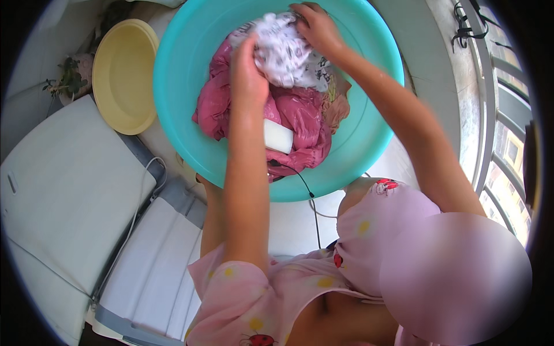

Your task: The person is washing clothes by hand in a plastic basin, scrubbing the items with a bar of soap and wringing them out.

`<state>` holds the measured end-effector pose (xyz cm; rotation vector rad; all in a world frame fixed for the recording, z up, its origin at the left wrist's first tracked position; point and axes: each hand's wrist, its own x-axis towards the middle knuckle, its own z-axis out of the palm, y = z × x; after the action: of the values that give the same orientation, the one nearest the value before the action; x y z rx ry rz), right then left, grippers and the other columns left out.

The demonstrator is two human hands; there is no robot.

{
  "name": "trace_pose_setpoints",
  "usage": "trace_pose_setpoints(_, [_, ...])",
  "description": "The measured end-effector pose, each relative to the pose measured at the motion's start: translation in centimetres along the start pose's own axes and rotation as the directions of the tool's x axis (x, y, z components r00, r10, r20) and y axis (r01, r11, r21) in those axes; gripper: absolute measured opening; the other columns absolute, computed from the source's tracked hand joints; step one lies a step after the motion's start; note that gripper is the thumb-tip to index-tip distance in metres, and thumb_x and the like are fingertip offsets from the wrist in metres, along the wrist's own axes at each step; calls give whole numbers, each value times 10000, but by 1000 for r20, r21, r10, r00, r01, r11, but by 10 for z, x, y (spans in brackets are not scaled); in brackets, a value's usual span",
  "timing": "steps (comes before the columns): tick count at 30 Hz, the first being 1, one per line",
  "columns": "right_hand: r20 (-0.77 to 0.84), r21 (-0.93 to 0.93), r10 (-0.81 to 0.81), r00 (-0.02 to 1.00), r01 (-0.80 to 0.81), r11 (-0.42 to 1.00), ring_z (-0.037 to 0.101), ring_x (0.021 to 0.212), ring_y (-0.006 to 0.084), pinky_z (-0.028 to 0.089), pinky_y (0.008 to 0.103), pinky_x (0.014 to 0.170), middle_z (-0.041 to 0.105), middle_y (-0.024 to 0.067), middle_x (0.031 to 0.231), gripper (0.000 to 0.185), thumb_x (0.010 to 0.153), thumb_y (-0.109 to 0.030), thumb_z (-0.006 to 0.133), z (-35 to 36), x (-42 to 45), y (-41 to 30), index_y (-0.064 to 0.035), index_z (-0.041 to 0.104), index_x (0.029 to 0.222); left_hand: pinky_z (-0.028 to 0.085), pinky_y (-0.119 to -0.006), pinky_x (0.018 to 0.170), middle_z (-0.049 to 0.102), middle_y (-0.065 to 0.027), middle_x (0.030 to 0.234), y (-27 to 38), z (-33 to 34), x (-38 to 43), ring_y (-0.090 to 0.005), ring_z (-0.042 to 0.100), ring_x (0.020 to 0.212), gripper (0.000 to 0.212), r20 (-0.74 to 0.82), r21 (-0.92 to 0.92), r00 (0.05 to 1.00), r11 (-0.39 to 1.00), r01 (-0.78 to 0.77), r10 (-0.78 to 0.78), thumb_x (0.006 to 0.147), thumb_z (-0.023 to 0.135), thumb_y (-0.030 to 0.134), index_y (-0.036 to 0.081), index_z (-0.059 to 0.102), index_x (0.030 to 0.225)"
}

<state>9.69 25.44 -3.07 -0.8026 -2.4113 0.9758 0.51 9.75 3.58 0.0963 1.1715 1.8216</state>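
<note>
A large turquoise plastic basin (359,142) stands before me with wet-looking laundry in it. Both hands are on a bunched white cloth with a dark print (283,52) at the basin's far side. My left hand (250,69) grips its left edge, slightly blurred. At the cloth's upper right, my right hand (318,28) has its fingers curled on the fabric. Beneath lies a dark pink garment (303,112), with a white bar of soap (278,136) on top, partly behind my left forearm. A brownish cloth (336,112) lies at the heap's right.
Yellow plastic basins (125,78), nested together, are left of the turquoise one. A white and grey appliance (147,259) with a raised lid (73,173) and a cable fills the lower left. Potted plants (69,78) stand behind. A window with railings (502,116) is at right.
</note>
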Motion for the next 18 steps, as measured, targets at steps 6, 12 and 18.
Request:
trace_pose_setpoints(6, [311, -295, -21, 950, 118, 948, 453, 1082, 428, 438, 457, 860, 418, 152, 1287, 391, 745, -196, 555, 19, -59, 5, -184, 557, 1136, 283, -348, 1008, 303, -188, 1349, -20, -48, 4, -306, 301, 1249, 733, -317, 432, 946, 898, 86, 62, 793, 587, 166, 3, 178, 1378])
trace_pose_setpoints(12, [495, 30, 539, 682, -633, 773, 583, 906, 260, 468, 325, 774, 607, 164, 973, 303, 806, -211, 480, 1, 14, -28, -66, 621, 1032, 325, -417, 976, 281, -303, 1299, -57, -28, -8, -436, 339, 1187, 736, 45, 983, 981, 166, -77, 188, 677, 632, 130, -9, 298, 1318])
trace_pose_setpoints(18, [677, 657, -100, 729, -538, 528, 508, 1063, 162, 388, 276, 934, 519, 93, 1202, 303, 880, -141, 430, -88, 3, -48, -63, 523, 1158, 465, -316, 696, 594, -115, 912, -14, -33, 4, -216, 585, 809, 306, -199, 709, 907, 694, -128, 370, 766, 585, 142, -34, 573, 1016])
